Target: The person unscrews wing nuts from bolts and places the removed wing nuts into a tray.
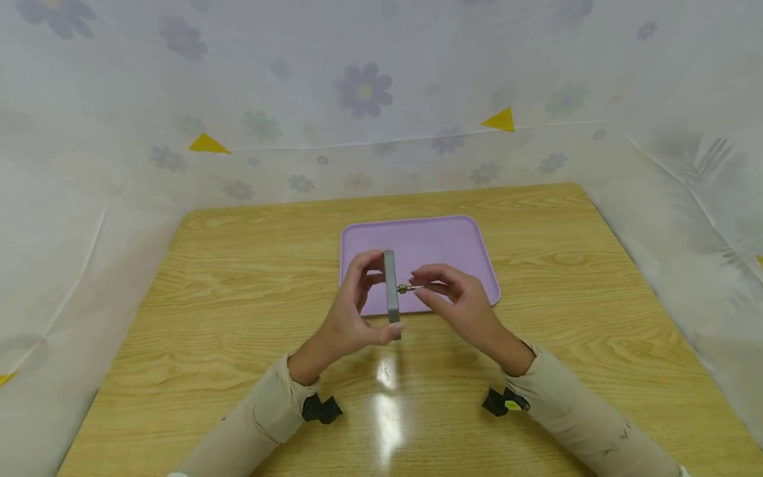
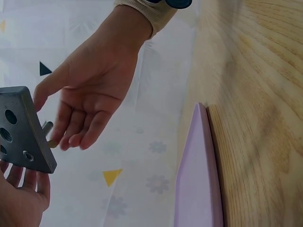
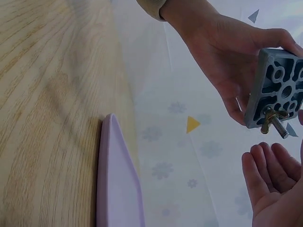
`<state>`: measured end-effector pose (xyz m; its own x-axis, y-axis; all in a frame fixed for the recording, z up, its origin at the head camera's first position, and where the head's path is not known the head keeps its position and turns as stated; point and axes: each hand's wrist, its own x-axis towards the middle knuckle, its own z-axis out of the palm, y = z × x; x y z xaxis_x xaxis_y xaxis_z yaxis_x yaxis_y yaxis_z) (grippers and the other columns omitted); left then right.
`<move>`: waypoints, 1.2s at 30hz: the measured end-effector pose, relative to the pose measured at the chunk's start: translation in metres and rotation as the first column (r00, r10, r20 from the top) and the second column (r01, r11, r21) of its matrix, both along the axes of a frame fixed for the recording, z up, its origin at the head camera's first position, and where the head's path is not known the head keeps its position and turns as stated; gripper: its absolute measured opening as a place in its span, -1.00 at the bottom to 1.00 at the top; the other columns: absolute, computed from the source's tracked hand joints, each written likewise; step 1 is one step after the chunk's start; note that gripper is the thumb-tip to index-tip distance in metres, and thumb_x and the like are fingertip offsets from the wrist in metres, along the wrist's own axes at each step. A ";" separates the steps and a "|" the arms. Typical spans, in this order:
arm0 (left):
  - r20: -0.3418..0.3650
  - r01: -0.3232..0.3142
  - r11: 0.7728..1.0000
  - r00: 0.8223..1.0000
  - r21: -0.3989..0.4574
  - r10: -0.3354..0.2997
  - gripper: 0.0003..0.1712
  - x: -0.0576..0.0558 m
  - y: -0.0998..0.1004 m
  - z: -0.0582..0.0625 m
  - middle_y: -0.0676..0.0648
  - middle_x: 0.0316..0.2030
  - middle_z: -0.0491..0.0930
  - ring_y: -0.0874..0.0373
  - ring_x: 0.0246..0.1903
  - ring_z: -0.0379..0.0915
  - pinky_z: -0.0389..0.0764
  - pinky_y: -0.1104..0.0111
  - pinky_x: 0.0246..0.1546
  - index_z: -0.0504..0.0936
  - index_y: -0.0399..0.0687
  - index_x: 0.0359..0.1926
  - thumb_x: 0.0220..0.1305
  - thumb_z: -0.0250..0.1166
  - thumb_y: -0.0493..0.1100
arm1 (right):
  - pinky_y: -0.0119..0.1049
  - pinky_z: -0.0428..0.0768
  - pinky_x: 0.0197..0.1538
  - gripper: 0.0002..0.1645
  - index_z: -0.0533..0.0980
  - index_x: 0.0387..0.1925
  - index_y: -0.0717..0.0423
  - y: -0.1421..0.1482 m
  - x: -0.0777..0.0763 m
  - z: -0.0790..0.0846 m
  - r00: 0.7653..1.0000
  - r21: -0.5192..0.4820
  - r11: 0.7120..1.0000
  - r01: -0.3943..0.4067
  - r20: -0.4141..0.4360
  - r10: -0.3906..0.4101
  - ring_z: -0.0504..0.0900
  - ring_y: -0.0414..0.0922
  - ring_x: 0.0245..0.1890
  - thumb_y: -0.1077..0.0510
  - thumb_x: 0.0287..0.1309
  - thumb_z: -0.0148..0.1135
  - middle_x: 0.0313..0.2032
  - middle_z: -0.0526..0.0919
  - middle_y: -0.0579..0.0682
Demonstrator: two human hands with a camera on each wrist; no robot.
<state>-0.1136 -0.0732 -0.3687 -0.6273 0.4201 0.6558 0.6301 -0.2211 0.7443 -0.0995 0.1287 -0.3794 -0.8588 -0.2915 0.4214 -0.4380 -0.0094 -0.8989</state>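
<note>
My left hand point(image 1: 352, 311) grips a grey metal plate point(image 1: 391, 285) by its edges and holds it upright above the table. The plate has several round holes and, in the right wrist view, a ribbed face. A threaded bolt point(image 3: 280, 128) sticks out of that face, with a brass wing nut point(image 3: 270, 118) on it close to the plate. My right hand point(image 1: 461, 305) is beside the bolt, thumb and fingers spread around its free end. A gap shows between these fingers point(image 3: 265, 168) and the bolt in the right wrist view; light contact with the wing nut is unclear.
A shallow lilac tray point(image 1: 411, 228) lies on the wood-grain table point(image 1: 256, 285), behind and below the hands. White flowered sheets point(image 1: 286, 79) with yellow triangles hang around the table's back and sides.
</note>
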 end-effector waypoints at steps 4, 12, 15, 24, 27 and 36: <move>0.002 -0.012 1.000 1.000 -0.008 0.012 0.03 0.000 0.000 0.000 -0.21 0.08 0.25 -0.08 0.04 0.23 0.41 0.11 0.04 0.09 -0.31 0.28 -0.17 0.45 -0.13 | -0.20 0.62 -0.16 -0.79 0.51 -0.17 0.35 0.004 0.002 0.001 0.997 0.048 0.998 0.047 0.058 -0.050 0.63 0.03 -0.27 0.28 0.29 0.03 -0.29 0.63 0.15; -0.001 -0.015 1.000 1.000 -0.004 0.015 0.04 -0.001 0.001 -0.001 -0.35 0.04 0.23 -0.17 0.02 0.22 0.41 0.11 0.04 0.09 -0.32 0.28 -0.10 0.44 0.03 | -0.11 0.63 -0.19 -0.56 0.51 -0.24 0.47 0.002 0.002 0.000 0.964 -0.009 0.996 -0.093 0.248 0.093 0.63 0.16 -0.34 0.13 0.39 -0.13 -0.33 0.62 0.27; -0.003 -0.009 1.000 1.000 -0.006 0.009 0.03 0.000 0.002 -0.002 -0.35 0.05 0.23 -0.15 0.03 0.22 0.41 0.10 0.05 0.09 -0.32 0.28 -0.12 0.44 -0.01 | -0.08 0.61 -0.15 -0.53 0.51 -0.21 0.49 0.000 0.002 0.000 0.944 -0.038 0.989 -0.144 0.295 0.149 0.61 0.19 -0.30 0.11 0.40 -0.13 -0.30 0.61 0.31; 0.000 -0.010 1.000 1.000 -0.021 0.010 0.02 0.002 0.003 -0.002 -0.18 0.10 0.24 -0.12 0.05 0.21 0.40 0.10 0.07 0.07 -0.29 0.30 -0.05 0.41 0.05 | -0.08 0.60 -0.12 -0.66 0.53 -0.18 0.39 -0.006 0.001 0.005 0.939 -0.078 0.990 -0.120 0.314 0.139 0.64 0.06 -0.27 0.13 0.33 0.01 -0.28 0.59 0.19; 0.005 -0.008 1.000 1.000 -0.022 0.008 0.02 0.003 0.003 -0.001 -0.19 0.10 0.24 -0.12 0.05 0.21 0.40 0.11 0.07 0.07 -0.29 0.30 -0.04 0.41 0.07 | -0.07 0.60 -0.12 -0.72 0.53 -0.19 0.35 -0.007 0.001 0.006 0.942 -0.082 0.991 -0.103 0.313 0.123 0.64 0.05 -0.28 0.16 0.29 0.07 -0.28 0.60 0.14; -0.009 -0.003 0.999 1.000 -0.034 0.003 0.01 0.004 0.004 -0.002 -0.24 0.08 0.24 -0.16 0.04 0.22 0.40 0.10 0.05 0.07 -0.30 0.29 -0.01 0.38 0.10 | -0.14 0.59 -0.08 -0.80 0.52 -0.22 0.32 -0.007 0.002 0.006 0.967 -0.085 0.995 -0.046 0.247 0.066 0.61 -0.04 -0.21 0.24 0.17 0.21 -0.24 0.60 0.08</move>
